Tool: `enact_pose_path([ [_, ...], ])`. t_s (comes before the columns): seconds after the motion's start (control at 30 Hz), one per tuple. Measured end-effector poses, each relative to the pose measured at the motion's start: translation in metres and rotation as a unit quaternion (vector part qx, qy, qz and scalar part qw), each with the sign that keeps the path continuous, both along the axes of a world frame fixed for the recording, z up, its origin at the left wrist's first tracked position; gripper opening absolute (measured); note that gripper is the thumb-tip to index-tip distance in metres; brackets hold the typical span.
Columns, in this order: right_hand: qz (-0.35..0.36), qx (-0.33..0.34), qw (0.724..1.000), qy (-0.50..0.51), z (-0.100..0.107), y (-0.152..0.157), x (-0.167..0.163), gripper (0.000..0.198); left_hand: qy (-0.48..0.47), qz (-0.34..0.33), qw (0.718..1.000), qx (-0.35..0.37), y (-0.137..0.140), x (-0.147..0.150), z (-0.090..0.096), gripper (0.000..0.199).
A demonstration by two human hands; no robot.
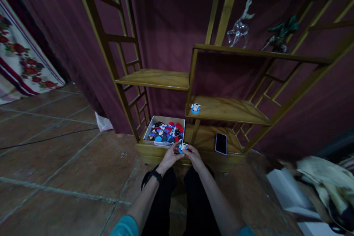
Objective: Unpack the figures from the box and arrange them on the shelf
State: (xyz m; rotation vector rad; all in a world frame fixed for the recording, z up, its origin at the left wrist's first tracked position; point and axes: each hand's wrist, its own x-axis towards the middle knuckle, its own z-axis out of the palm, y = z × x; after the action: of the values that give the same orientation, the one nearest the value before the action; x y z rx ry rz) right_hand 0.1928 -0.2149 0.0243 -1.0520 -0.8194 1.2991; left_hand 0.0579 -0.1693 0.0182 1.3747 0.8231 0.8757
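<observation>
Between my two hands is a small figurine (183, 148) with white and blue parts and a blue round base. My left hand (172, 156) grips it from the left side, and my right hand (194, 155) has its fingers closed on the right side. Just beyond them stands a shallow cardboard box (150, 129) filled with several similar figurines on red, blue, black and purple bases. Another figurine (195, 108) on a blue base stands upright at the left end of the middle shelf.
The wooden shelf unit (224, 110) rises in front of me. A phone (221, 143) lies on its bottom board. A glass deer (240, 29) and a dark green statuette (282, 35) occupy the upper shelf. At right are a white box (290, 190) and cloth (323, 177).
</observation>
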Motion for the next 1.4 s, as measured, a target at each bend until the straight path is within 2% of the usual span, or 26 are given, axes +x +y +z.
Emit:
enact_pose_path([
  [0.17,-0.039,0.023,0.999,0.003,0.005,-0.006,0.004,0.040,-0.005,-0.034,0.999,-0.022,-0.001,-0.002,0.006,0.086],
  [0.27,-0.074,0.010,0.997,0.004,0.009,-0.013,0.008,0.038,0.003,-0.039,0.999,-0.024,0.001,-0.003,0.006,0.085],
  [0.37,-0.085,-0.002,0.996,-0.007,0.024,-0.023,0.015,0.039,-0.002,-0.037,0.999,-0.032,0.002,-0.002,0.004,0.084],
  [0.47,-0.069,0.033,0.997,-0.034,0.057,-0.034,0.026,0.037,-0.005,-0.034,0.998,-0.043,0.003,-0.002,0.003,0.079],
  [0.63,-0.106,0.118,0.984,-0.084,0.135,-0.027,0.064,0.039,0.024,-0.025,0.999,-0.025,0.004,-0.003,0.005,0.073],
  [0.77,-0.128,0.150,0.975,-0.101,0.184,0.013,0.106,0.039,0.036,-0.023,0.999,-0.028,0.007,-0.005,0.003,0.074],
  [0.87,-0.143,0.158,0.970,-0.118,0.203,0.055,0.128,0.038,0.042,-0.021,0.998,-0.029,0.009,-0.006,0.001,0.071],
  [0.97,-0.162,0.139,0.966,-0.145,0.209,0.100,0.138,0.036,0.053,-0.018,0.998,-0.026,0.010,-0.006,0.003,0.068],
  [1.13,-0.155,0.165,0.952,-0.204,0.197,0.161,0.137,0.027,0.062,-0.009,0.998,-0.025,0.008,-0.006,0.009,0.065],
  [1.27,-0.171,0.145,0.945,-0.239,0.185,0.192,0.136,0.025,0.068,-0.009,0.997,-0.026,0.008,-0.005,0.008,0.062],
  [1.4,-0.165,0.136,0.944,-0.251,0.177,0.208,0.133,0.022,0.061,-0.004,0.998,-0.024,0.009,-0.004,0.004,0.058],
])
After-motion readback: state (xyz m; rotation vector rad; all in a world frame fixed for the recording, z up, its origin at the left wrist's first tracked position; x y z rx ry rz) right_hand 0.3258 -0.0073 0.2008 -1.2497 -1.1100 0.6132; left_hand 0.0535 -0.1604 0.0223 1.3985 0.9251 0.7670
